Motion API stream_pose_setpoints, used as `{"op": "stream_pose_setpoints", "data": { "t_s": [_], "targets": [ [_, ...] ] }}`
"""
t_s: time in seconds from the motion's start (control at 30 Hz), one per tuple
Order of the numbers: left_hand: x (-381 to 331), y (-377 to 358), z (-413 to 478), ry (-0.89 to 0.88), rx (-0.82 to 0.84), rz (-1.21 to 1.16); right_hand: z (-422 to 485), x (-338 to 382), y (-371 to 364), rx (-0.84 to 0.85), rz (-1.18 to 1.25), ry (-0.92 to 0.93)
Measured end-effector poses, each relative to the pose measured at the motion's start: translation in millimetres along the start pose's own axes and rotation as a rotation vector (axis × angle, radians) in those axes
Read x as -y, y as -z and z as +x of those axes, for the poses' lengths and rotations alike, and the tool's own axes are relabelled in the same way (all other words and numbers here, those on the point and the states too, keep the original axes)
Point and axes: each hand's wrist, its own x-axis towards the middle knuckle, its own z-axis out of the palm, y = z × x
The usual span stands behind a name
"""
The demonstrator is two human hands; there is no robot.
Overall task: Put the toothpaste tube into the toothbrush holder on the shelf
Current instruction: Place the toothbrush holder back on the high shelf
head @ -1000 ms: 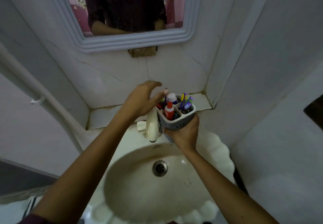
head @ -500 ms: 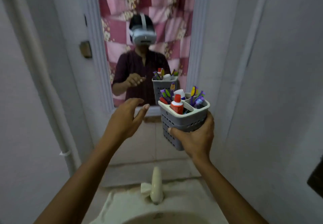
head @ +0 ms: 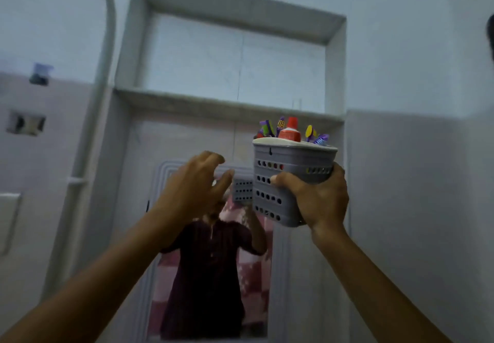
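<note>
Right hand: right hand (head: 316,198) wraps the toothbrush holder (head: 291,174) from below, raised just under the shelf (head: 187,102).
Left hand: left hand (head: 195,185) empty, fingers spread, beside the holder, not touching.
Around: mirror (head: 213,276) below; wall pipe (head: 104,75) on the left.
Toothpaste tube: toothpaste tube (head: 291,130) upright inside, red cap up, among colourful toothbrushes (head: 268,128).

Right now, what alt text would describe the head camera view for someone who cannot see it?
The right hand lifts a grey toothbrush holder, with a red-capped toothpaste tube and toothbrushes inside, toward a wall shelf. The empty left hand reaches up beside it.
</note>
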Motion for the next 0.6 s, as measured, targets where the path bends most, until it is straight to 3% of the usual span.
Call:
{"op": "stream_pose_setpoints", "data": {
  "t_s": [0.27, 0.53, 0.6],
  "targets": [
    [-4, 27, 107, -0.085, -0.156, 0.221, 117, 87, -11, -0.091, -0.027, 0.073],
    [46, -8, 149, 0.046, 0.062, 0.469, 198, 121, -43, -0.176, -0.099, 0.12],
    [56, -18, 155, 0.061, 0.039, 0.468, 215, 116, -54, -0.195, -0.112, 0.138]
  ]
}}
